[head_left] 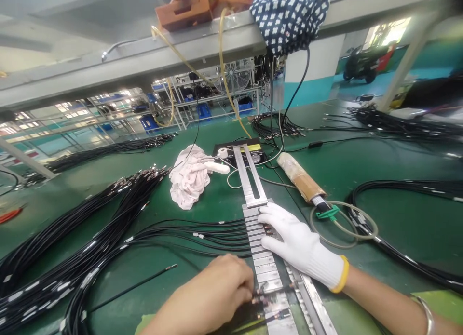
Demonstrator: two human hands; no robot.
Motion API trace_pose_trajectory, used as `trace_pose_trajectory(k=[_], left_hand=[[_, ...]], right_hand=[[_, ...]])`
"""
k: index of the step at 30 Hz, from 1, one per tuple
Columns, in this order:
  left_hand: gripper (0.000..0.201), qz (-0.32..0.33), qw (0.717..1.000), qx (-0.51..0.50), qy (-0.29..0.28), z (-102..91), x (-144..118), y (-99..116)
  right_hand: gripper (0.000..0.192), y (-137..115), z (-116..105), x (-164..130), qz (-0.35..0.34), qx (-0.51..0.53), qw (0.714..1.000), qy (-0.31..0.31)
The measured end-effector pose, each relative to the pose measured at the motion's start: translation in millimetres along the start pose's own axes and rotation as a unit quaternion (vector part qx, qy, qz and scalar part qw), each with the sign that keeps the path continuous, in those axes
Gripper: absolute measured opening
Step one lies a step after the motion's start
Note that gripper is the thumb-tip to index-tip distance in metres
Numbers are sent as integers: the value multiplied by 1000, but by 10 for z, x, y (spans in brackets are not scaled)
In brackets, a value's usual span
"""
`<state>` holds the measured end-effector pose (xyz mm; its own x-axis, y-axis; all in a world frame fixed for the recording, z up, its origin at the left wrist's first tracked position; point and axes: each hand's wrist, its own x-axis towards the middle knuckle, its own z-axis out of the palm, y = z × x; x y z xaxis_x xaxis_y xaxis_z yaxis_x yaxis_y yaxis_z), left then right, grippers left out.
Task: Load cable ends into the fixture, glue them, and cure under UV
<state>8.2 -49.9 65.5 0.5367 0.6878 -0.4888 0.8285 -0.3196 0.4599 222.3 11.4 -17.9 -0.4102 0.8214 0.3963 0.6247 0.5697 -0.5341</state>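
Note:
My bare left hand (pixel 220 291) is closed at the near end of a slotted metal fixture (pixel 265 267). Its fingertips pinch what looks like a black cable (pixel 258 296) with a metal end; blur and the hand hide part of it. Over the fixture's far part lies my right hand (pixel 300 238), in a white glove with a yellow cuff. Its fingers are spread and rest on the fixture beside the cable ends. Several black cables (pixel 210 226) run from the left into the slots. Beyond stands a metal frame (pixel 249 176) with a long opening.
Black cable bundles (pixel 90 229) cover the left, with another bundle (pixel 408 258) at right. A crumpled cloth (pixel 190 178) lies near a black device (pixel 238 152). A taped tool (pixel 302 178) with a clear hose lies right. Overhead, a shelf (pixel 126 55) spans the bench.

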Motion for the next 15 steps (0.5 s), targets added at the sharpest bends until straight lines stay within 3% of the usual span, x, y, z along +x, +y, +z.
trace_pose_trajectory(k=[2, 4, 7, 11, 15], left_hand=[[10, 63, 996, -47, -40, -56, -18, -37], [9, 103, 992, -68, -32, -88, -6, -103], [15, 78, 994, -73, 41, -96, 40, -183], [23, 13, 991, -62, 121, -50, 84, -230], [24, 59, 980, -63, 181, -7, 115, -238]], right_hand=[[36, 6, 3, 3, -13, -1, 1000, 15], [34, 22, 11, 9, -13, 3, 1000, 22], [32, 63, 31, 31, 14, 40, 999, 26], [28, 112, 20, 98, 85, 165, 982, 45], [37, 120, -55, 150, 127, 239, 961, 57]])
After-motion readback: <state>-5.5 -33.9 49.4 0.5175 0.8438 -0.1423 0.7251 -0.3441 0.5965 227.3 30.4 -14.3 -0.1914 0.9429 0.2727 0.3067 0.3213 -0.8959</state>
